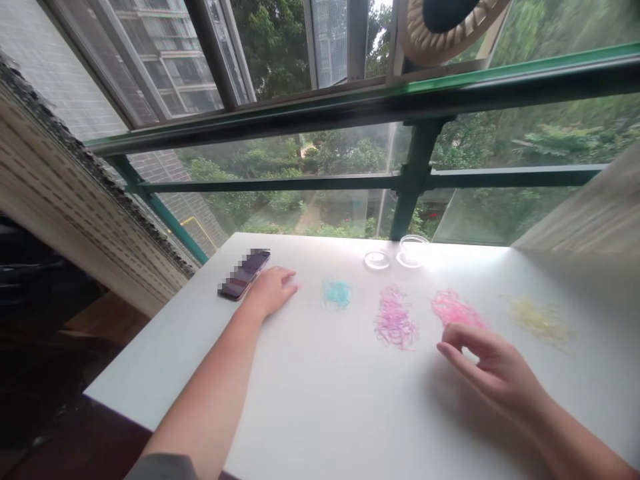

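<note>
Purple strip pile [396, 320] is the landmark, lying loose on the white desk [310, 400]. Pink strip pile [456, 308] sits just right of it. Right grip [503, 373] is right of purple, on the near side, overlapping the pink pile's near edge in view; contact unclear. Its thumb and index tips are close together; can't tell if a strip is between. Teal pile [338, 293] is left of purple. Left grip [269, 291] is farther left, thumb and index slightly parted, contents unclear. Phone [250, 273] is farthest left of purple, yellow pile [541, 321] well right, clear round containers [377, 261] behind.
</note>
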Demonstrator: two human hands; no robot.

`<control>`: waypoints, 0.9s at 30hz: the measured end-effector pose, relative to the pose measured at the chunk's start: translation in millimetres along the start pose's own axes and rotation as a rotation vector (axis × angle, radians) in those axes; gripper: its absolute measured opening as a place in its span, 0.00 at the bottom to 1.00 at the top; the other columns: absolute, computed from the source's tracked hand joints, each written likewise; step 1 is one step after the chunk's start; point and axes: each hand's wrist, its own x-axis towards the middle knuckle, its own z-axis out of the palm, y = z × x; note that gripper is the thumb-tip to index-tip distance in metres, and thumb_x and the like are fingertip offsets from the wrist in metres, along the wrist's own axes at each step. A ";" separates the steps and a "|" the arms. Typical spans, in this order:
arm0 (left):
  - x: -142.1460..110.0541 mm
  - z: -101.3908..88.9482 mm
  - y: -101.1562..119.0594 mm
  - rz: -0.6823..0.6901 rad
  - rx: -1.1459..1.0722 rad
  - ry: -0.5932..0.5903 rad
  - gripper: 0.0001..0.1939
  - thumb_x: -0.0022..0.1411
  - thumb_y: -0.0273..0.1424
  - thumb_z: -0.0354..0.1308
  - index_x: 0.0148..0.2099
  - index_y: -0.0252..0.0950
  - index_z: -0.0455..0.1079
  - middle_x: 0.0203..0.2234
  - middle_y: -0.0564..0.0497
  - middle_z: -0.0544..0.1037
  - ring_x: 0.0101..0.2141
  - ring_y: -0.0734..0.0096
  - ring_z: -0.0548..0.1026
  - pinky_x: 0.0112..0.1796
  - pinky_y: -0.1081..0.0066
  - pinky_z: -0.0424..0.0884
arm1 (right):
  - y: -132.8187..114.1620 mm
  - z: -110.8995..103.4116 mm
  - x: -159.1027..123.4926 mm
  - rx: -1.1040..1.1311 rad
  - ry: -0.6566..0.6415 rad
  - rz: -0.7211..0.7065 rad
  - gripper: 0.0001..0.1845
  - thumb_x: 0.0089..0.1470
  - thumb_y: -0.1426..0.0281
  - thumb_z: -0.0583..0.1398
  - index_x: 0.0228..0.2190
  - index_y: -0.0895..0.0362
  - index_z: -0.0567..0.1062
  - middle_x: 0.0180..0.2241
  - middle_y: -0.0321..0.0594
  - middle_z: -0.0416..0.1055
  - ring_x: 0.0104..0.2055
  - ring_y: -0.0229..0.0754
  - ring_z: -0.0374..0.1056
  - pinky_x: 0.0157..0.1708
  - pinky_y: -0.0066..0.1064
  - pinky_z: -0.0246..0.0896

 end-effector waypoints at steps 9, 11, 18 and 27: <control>2.9 7.4 6.7 0.023 -0.021 0.042 0.09 0.56 0.35 0.56 0.35 0.39 0.76 0.36 0.47 0.76 0.37 0.63 0.73 0.40 0.67 0.68 | -1.8 1.8 1.2 -0.010 -0.008 0.007 0.12 0.54 0.66 0.56 0.21 0.54 0.64 0.19 0.34 0.58 0.21 0.37 0.56 0.22 0.28 0.55; 2.8 7.8 7.1 0.019 -0.013 0.046 0.08 0.56 0.34 0.55 0.34 0.39 0.75 0.35 0.47 0.76 0.37 0.63 0.73 0.39 0.67 0.68 | -1.6 1.2 1.3 -0.017 -0.009 0.009 0.12 0.53 0.65 0.56 0.20 0.54 0.64 0.18 0.34 0.59 0.21 0.37 0.57 0.22 0.28 0.55; -1.1 1.7 11.3 -0.026 -0.027 0.052 0.07 0.56 0.33 0.55 0.32 0.38 0.72 0.33 0.47 0.77 0.34 0.64 0.74 0.35 0.69 0.67 | -0.5 2.2 -0.3 -0.045 -0.006 -0.003 0.13 0.54 0.64 0.55 0.21 0.54 0.64 0.19 0.34 0.59 0.21 0.37 0.57 0.22 0.28 0.56; -3.9 -1.2 8.7 -0.130 -0.044 0.094 0.06 0.57 0.31 0.53 0.34 0.38 0.70 0.30 0.48 0.78 0.30 0.65 0.74 0.29 0.70 0.64 | 7.5 5.2 -2.9 -0.047 -0.006 -0.028 0.11 0.54 0.65 0.55 0.22 0.53 0.65 0.20 0.35 0.60 0.22 0.38 0.58 0.23 0.29 0.59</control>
